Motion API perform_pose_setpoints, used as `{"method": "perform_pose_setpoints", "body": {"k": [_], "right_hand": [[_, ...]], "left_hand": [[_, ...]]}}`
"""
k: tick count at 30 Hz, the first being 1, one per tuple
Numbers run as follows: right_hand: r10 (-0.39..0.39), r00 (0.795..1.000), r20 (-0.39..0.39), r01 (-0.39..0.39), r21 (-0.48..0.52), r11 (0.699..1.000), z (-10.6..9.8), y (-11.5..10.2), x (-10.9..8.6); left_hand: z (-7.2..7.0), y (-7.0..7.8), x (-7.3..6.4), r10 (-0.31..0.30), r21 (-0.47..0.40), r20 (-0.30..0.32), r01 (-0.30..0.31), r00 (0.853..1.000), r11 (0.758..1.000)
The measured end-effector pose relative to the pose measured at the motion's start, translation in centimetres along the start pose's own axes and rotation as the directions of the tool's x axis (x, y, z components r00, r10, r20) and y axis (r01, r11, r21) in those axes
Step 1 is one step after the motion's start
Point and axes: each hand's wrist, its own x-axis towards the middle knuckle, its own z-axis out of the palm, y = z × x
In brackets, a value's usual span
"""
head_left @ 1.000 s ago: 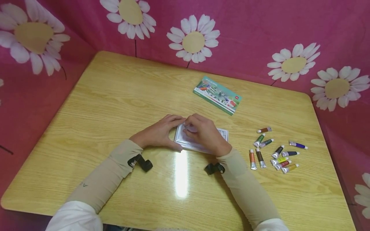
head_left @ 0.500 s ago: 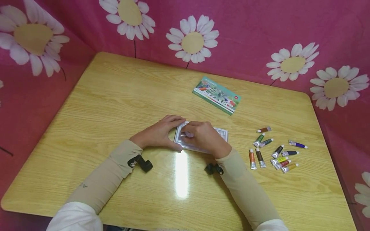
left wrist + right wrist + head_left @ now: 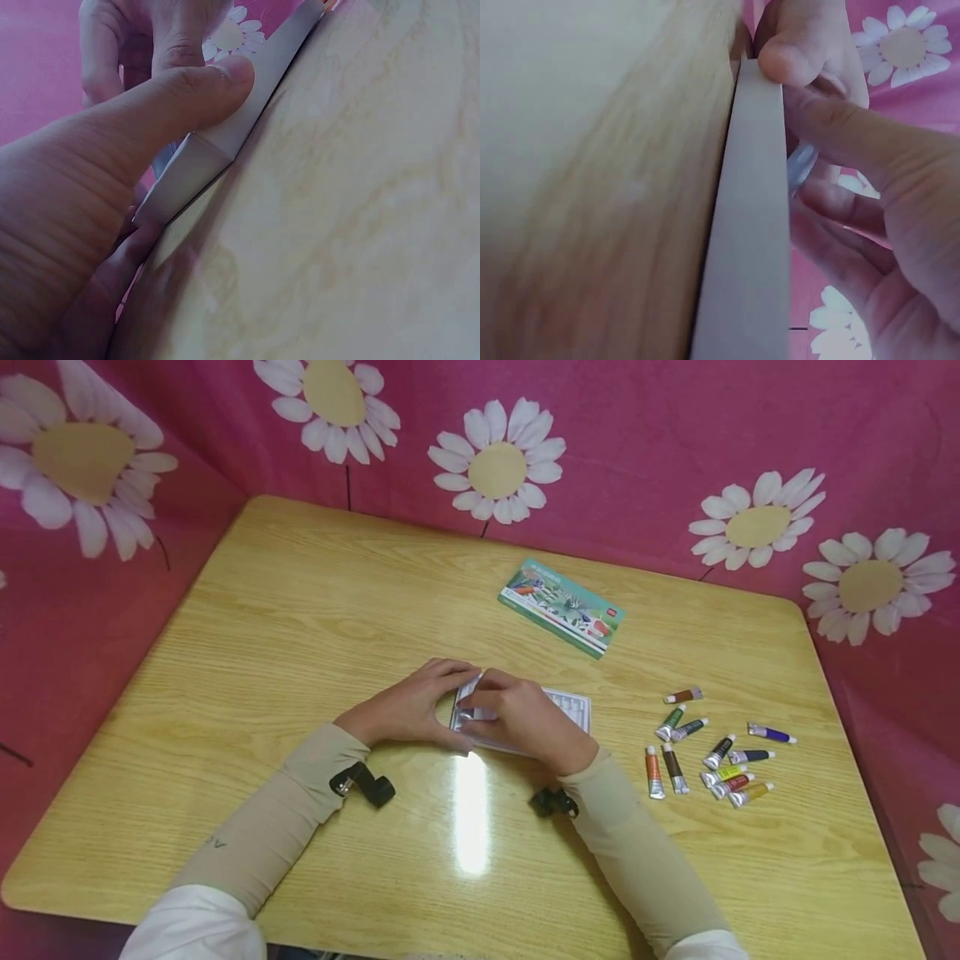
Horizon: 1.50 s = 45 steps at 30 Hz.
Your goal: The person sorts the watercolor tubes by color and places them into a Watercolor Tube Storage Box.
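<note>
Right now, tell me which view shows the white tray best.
The head view: only it shows the white tray from above, partly behind the right hand. The left wrist view shows two outer walls; the right wrist, just one wall.

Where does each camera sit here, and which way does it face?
Head: on the head, facing forward and down over the yellowish wooden table, white rectangular tray and flat teal illustrated box; left hand, right hand and forearms show.
Left wrist: on that wrist, facing the tray's corner; both hands, partly.
Right wrist: on that wrist, facing along the tray's side; both hands, partly.
Both wrist views share the tray's wall and pink daisy-printed cloth.
</note>
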Motion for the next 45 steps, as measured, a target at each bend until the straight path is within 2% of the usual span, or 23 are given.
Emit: {"method": "perform_pose_setpoints", "body": {"k": [7,14,29,36,45], "right_hand": [[0.041,0.996,0.073,-0.044,0.037,0.998,0.09,0.34,-0.13],[0.038,0.997,0.063,-0.042,0.061,0.997,0.11,0.33,-0.11],[0.132,0.986,0.102,-0.138,0.052,0.989,-0.37,0.8,-0.2],[0.126,0.991,0.054,-0.126,-0.007,0.992,0.06,0.7,0.07],[0.154,0.988,0.024,-0.153,-0.047,0.987,0.52,0.47,0.17]], "left_hand": [[-0.01,-0.06,-0.01,0.002,0.022,-0.003,-0.002,1.0,1.0],[-0.14,0.0,-0.08,0.007,0.016,-0.008,-0.007,1.0,1.0],[-0.19,-0.08,0.03,-0.018,0.009,0.006,0.018,1.0,1.0],[-0.15,-0.17,0.18,-0.001,0.018,-0.004,0.001,1.0,1.0],[0.03,-0.2,0.2,0.004,0.015,-0.017,-0.004,1.0,1.0]]}}
